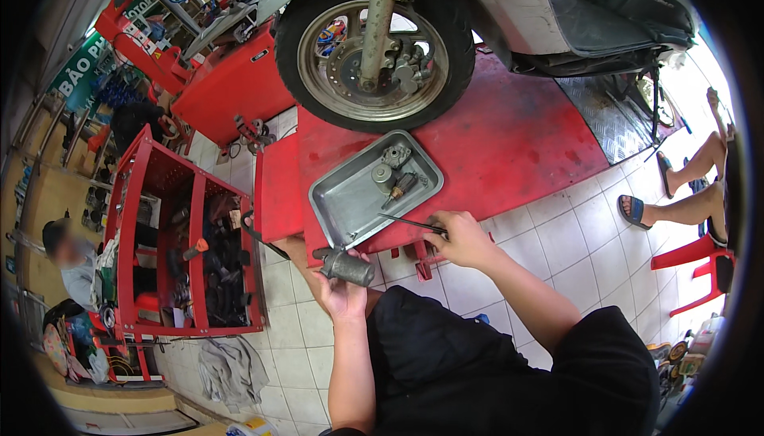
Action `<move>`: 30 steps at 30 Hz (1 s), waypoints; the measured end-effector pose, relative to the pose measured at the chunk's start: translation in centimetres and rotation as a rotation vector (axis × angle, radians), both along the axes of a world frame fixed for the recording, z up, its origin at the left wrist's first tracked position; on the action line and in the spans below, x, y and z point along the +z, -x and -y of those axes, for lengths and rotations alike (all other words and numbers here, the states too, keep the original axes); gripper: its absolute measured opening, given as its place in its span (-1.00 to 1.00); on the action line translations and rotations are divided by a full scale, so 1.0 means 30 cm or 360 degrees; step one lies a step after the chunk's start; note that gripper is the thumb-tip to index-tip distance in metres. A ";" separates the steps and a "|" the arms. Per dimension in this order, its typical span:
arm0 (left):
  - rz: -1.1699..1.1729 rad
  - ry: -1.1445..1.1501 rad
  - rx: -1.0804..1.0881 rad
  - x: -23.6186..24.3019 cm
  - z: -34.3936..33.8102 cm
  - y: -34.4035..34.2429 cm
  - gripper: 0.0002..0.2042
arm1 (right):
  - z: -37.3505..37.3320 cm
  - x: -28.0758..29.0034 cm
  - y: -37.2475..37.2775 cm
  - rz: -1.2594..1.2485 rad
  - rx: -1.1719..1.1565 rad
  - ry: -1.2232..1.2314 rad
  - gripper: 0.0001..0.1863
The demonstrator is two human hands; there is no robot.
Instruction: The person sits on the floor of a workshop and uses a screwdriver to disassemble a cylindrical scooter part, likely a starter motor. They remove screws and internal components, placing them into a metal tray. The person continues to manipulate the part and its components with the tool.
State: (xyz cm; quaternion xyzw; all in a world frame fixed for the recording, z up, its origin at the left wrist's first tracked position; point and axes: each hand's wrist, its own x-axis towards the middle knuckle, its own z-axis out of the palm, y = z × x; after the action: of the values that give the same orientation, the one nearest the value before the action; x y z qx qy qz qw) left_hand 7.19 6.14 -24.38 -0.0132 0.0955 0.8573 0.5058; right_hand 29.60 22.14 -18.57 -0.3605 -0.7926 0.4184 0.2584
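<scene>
Filling the top of the view, a pale grey scooter (509, 6) stands over a red platform (509, 133); to the left is a red rack (199, 217) crowded with dark parts; at the right edge show another person's bare legs (686, 215), one foot in a dark sandal (633, 211); the scooter's front wheel (298, 66), with its black tyre and spokes, comes close to the far side of a shallow metal tray (338, 215) on the platform.

Nearer the body, the left hand (344, 301) is raised just beside the tray's near corner, thumb and fingers closed around a grey metal cylinder (352, 269); the cylinder lies crosswise at the fingers, its round end jutting past them to the right; the right hand (463, 237) is well apart from it, thumb and fingers pinching a thin black tool (414, 222); the tool runs leftward out of the pinch, its tip over the tray's near rim, apart from the cylinder; inside the tray, toward its far right end, sit a dark fitting (404, 186), a round metal cap (383, 175) and a small rough metal piece (395, 155), close together.
</scene>
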 end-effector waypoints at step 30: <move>0.0321 0.0060 0.0008 -0.008 0.044 0.007 -0.17 | -0.130 -0.137 0.624 0.0777 0.0675 -0.0342 -0.75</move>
State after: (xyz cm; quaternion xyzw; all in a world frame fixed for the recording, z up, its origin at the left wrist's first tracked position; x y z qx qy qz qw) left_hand 6.98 4.81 -24.62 -0.1092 0.0600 0.8509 0.5104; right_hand 10.89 26.05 -22.68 -0.2479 -0.9279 0.2783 0.0049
